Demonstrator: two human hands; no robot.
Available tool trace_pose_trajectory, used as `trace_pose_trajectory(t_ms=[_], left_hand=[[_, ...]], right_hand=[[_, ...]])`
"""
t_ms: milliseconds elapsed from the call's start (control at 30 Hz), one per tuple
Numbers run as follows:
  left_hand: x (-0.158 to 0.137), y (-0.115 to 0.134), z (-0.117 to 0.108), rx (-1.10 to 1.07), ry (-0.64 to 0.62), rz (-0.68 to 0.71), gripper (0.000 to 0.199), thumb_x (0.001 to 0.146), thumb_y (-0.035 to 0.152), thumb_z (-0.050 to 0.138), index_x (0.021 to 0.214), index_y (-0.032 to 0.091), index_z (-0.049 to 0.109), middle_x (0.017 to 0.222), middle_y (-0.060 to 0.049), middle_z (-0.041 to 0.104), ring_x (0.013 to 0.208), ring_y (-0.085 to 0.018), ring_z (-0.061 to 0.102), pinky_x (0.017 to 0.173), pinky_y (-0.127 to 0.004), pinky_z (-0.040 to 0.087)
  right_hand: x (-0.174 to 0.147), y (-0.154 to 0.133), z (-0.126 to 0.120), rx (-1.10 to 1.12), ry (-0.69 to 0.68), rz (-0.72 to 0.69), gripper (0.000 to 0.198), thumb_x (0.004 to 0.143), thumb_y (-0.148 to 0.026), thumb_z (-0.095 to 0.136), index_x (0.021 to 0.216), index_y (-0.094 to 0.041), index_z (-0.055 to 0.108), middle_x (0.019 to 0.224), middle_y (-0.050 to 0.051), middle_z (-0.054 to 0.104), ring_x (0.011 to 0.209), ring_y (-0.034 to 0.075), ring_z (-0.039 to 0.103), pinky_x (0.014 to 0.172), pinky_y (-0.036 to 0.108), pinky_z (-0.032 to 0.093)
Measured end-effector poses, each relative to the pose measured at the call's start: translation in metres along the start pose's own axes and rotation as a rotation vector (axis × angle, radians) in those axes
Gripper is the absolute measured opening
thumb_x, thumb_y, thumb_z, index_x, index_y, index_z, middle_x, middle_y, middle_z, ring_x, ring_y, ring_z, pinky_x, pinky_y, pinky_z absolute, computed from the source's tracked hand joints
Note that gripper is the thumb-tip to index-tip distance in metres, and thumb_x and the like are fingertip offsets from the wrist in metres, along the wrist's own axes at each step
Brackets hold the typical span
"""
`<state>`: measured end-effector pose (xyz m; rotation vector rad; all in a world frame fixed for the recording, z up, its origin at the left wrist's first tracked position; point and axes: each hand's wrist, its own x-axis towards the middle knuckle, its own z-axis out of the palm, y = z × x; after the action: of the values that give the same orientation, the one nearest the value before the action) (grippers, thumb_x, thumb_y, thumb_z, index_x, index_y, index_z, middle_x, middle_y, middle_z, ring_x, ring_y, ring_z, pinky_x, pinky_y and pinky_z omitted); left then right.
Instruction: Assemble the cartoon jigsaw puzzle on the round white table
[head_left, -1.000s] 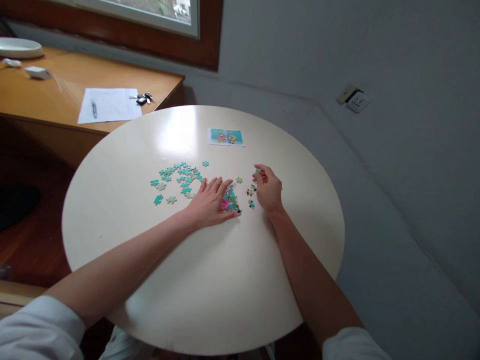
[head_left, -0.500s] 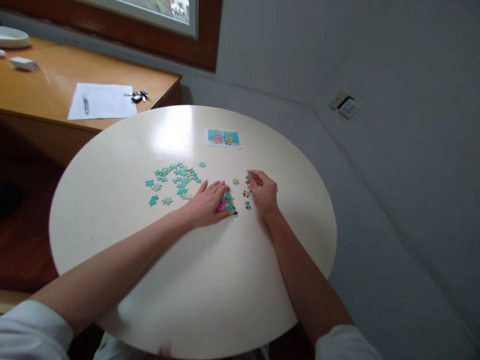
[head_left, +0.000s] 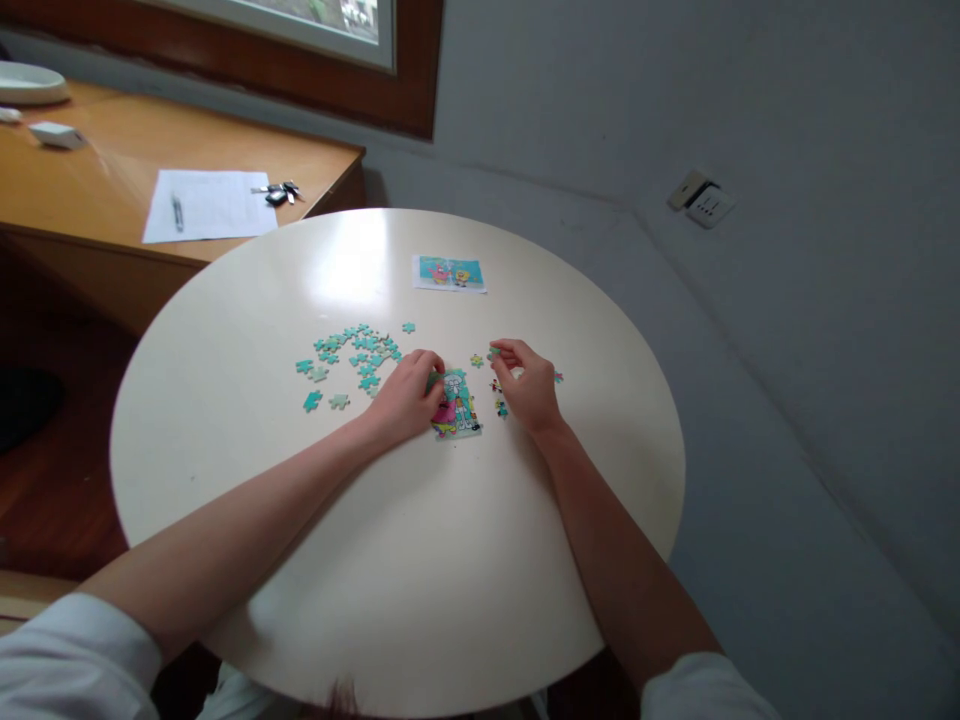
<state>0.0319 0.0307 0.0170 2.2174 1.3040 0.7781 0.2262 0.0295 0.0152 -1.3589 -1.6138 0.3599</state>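
A partly joined jigsaw puzzle (head_left: 466,408), with a teal figure and some pink, lies on the round white table (head_left: 420,560). My left hand (head_left: 409,397) has its fingers curled and closed over the puzzle's left edge, hiding that part. To the right, my right hand (head_left: 531,388) pinches a small greenish puzzle piece (head_left: 493,353) between thumb and fingers. Below those fingertips lie a few loose pieces (head_left: 501,408), partly covered by the hand. A yellowish piece (head_left: 477,360) rests between the puzzle and my right hand.
Many loose teal pieces (head_left: 367,345) are spread left of the puzzle. A picture card (head_left: 452,273) lies farther back. On the wooden desk (head_left: 247,130) are a paper sheet (head_left: 217,205) and keys (head_left: 281,192). A pinkish piece (head_left: 558,377) sits beyond my right hand.
My left hand has drawn back to the left and its flat fingers have curled, uncovering more of the puzzle. My right hand stays nearly in place with its piece.
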Motion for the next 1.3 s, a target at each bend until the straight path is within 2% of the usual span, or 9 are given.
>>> trace_pose_trajectory(t_ms=[200, 367, 500, 667, 967, 1300], left_hand=[[0.000, -0.004, 0.002, 0.121, 0.012, 0.057, 0.021, 0.079, 0.016, 0.047, 0.096, 0.018, 0.059, 0.100, -0.009, 0.062, 0.097, -0.026, 0.056, 0.090, -0.042, 0.044], [-0.002, -0.003, 0.003, 0.175, -0.010, 0.089, 0.027, 0.080, 0.016, 0.048, 0.103, 0.018, 0.062, 0.104, -0.009, 0.062, 0.100, -0.027, 0.054, 0.091, -0.044, 0.042], [-0.003, -0.002, 0.002, 0.196, -0.047, 0.112, 0.031, 0.079, 0.014, 0.047, 0.103, 0.021, 0.066, 0.108, -0.009, 0.061, 0.102, -0.027, 0.052, 0.093, -0.046, 0.040], [-0.004, -0.001, 0.001, 0.191, -0.067, 0.107, 0.033, 0.078, 0.011, 0.046, 0.102, 0.020, 0.068, 0.110, -0.010, 0.061, 0.103, -0.028, 0.051, 0.094, -0.047, 0.038], [-0.003, -0.001, 0.002, 0.174, -0.062, 0.115, 0.034, 0.077, 0.012, 0.048, 0.101, 0.021, 0.070, 0.109, -0.009, 0.061, 0.103, -0.027, 0.051, 0.093, -0.046, 0.038], [-0.004, 0.002, 0.003, 0.188, -0.078, 0.124, 0.035, 0.078, 0.015, 0.049, 0.103, 0.024, 0.071, 0.108, -0.009, 0.062, 0.104, -0.027, 0.051, 0.092, -0.047, 0.038]], right_hand=[[-0.002, -0.005, 0.004, 0.039, -0.155, 0.030, 0.018, 0.081, -0.024, 0.056, 0.092, -0.019, 0.070, 0.083, 0.004, 0.073, 0.067, 0.016, 0.067, 0.071, 0.030, 0.055], [-0.003, -0.004, 0.008, 0.066, -0.208, 0.092, 0.017, 0.077, -0.020, 0.060, 0.093, -0.020, 0.067, 0.076, 0.002, 0.072, 0.064, 0.014, 0.066, 0.067, 0.028, 0.054], [-0.003, -0.004, 0.009, 0.073, -0.216, 0.135, 0.015, 0.074, -0.018, 0.062, 0.089, -0.020, 0.064, 0.071, 0.000, 0.070, 0.064, 0.015, 0.066, 0.065, 0.027, 0.053], [-0.003, -0.003, 0.009, 0.055, -0.207, 0.166, 0.009, 0.073, -0.020, 0.062, 0.082, -0.020, 0.065, 0.075, 0.002, 0.071, 0.070, 0.016, 0.067, 0.069, 0.030, 0.054], [-0.004, -0.002, 0.010, 0.023, -0.194, 0.119, 0.015, 0.076, -0.023, 0.059, 0.088, -0.020, 0.069, 0.075, 0.003, 0.072, 0.067, 0.017, 0.066, 0.068, 0.030, 0.054], [-0.006, -0.005, 0.012, 0.004, -0.220, 0.130, 0.017, 0.078, -0.022, 0.057, 0.090, -0.019, 0.070, 0.084, 0.005, 0.073, 0.076, 0.018, 0.069, 0.075, 0.032, 0.056]])
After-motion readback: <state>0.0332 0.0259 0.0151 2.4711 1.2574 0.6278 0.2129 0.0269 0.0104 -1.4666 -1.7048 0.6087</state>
